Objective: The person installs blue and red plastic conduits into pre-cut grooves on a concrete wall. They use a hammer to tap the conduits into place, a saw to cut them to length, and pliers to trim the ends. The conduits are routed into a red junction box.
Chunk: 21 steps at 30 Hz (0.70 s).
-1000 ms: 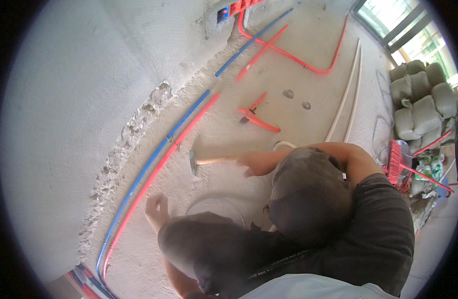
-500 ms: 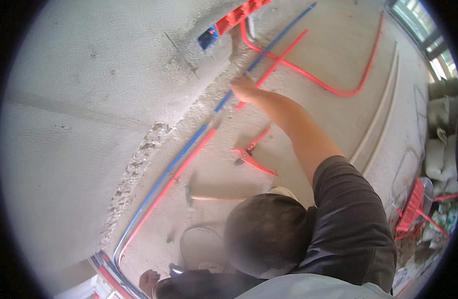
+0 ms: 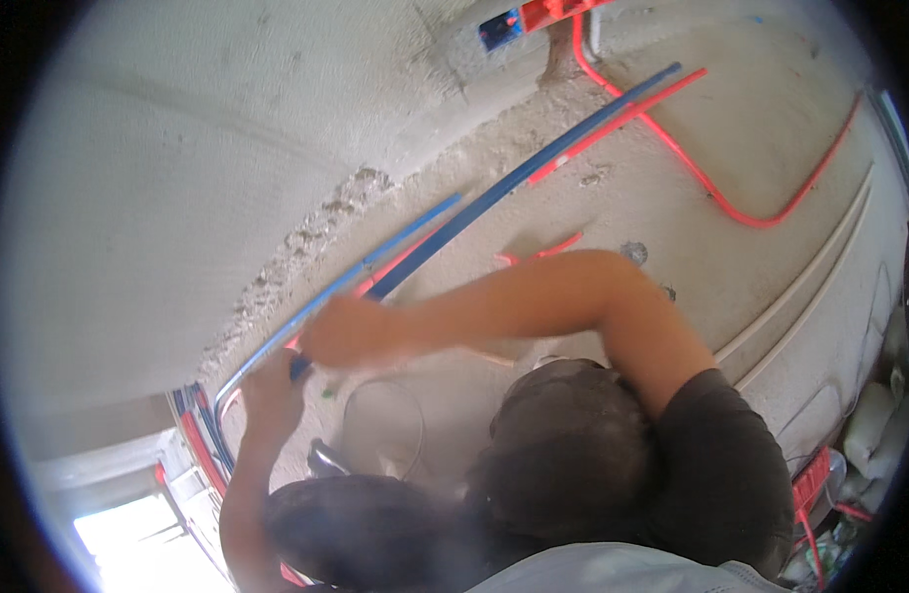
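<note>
A long blue pipe [image 3: 534, 163] slants above the concrete floor. My right hand [image 3: 348, 331] is closed around it near its lower end, somewhat blurred. Beside that end, my left hand [image 3: 274, 393] closes on the pipe, its fingers partly hidden. Underneath and alongside run another blue pipe [image 3: 405, 232] by the wall's foot and a red pipe [image 3: 400, 265], partly covered by the held one. Farther off, a short red pipe [image 3: 622, 124] lies along the floor. Behind my right forearm, a red-handled pipe cutter [image 3: 558, 245] shows only in part.
The rough plaster wall [image 3: 178, 198] rises at the left, with red and blue socket boxes [image 3: 501, 30] at the top. A bent red pipe [image 3: 716, 193] crosses the far floor. Pale sacks [image 3: 869, 430] and a red plastic tool [image 3: 810, 479] stand at the right. My dark-clothed knees fill the foreground.
My right hand has come back from the far pipes toward my left hand, drawing the blue pipe nearer. My left hand has risen to the pipe's end. The view has shifted.
</note>
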Motion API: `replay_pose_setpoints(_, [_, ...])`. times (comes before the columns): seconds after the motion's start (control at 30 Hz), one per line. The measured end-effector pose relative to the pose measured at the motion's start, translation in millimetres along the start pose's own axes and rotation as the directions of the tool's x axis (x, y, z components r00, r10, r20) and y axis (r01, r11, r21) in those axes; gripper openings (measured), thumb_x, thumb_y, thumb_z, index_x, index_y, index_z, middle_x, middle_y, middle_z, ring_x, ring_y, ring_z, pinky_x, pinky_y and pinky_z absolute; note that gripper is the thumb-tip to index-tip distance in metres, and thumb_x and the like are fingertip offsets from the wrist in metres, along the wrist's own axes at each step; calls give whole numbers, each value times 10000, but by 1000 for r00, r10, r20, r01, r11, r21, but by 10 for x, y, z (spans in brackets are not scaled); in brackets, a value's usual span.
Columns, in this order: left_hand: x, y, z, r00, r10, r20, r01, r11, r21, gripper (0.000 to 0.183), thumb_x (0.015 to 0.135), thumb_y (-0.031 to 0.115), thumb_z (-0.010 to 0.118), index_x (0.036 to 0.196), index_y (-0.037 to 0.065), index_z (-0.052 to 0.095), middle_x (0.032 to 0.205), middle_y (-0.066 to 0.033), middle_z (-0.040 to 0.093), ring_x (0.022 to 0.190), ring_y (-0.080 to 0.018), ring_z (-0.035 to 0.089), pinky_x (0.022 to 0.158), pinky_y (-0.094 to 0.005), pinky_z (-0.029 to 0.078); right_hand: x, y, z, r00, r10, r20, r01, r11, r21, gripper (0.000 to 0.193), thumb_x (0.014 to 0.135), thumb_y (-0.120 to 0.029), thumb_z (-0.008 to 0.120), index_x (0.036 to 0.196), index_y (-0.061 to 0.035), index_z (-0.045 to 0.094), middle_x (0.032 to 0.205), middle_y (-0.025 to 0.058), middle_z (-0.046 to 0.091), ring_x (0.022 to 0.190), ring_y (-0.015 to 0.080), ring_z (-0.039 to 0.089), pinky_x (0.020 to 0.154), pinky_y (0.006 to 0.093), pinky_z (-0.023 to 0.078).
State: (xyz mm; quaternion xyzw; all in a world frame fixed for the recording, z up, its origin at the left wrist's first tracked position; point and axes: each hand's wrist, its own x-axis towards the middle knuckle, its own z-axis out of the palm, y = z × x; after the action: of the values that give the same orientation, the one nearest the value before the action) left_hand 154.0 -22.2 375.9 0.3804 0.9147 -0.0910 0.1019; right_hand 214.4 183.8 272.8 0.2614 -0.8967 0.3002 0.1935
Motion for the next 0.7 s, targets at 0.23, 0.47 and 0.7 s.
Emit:
replay_pose_setpoints(0.23, [-2737,-3145,857,863,-364,-351,442,880,176,106,799,80,758,876,49,693,834,-166,694,865,-395,684,776,-496,527,-2572,1933,-1146,846,534,-10,-518,815,-259,348,805,1,689,1141,-72,743,1051,183,760,1003,387,732,867,498,575])
replay_pose_setpoints(0.47, [-2068,-1712,836,865,-313,-392,322,946,-44,222,764,90,773,822,19,570,823,-183,575,819,-439,586,754,-536,453,-1932,1194,-921,909,417,5,-404,883,-238,130,860,-73,735,964,-98,661,867,152,712,852,398,712,700,505,543])
replay_pose_setpoints(0.7, [-2072,-1315,1120,846,-516,-134,524,852,27,207,872,242,716,814,64,627,770,-176,665,790,-421,671,751,-544,505,-1415,766,-175,950,251,187,-224,963,-151,187,876,-157,764,968,-79,621,820,161,683,776,415,688,653,514,521])
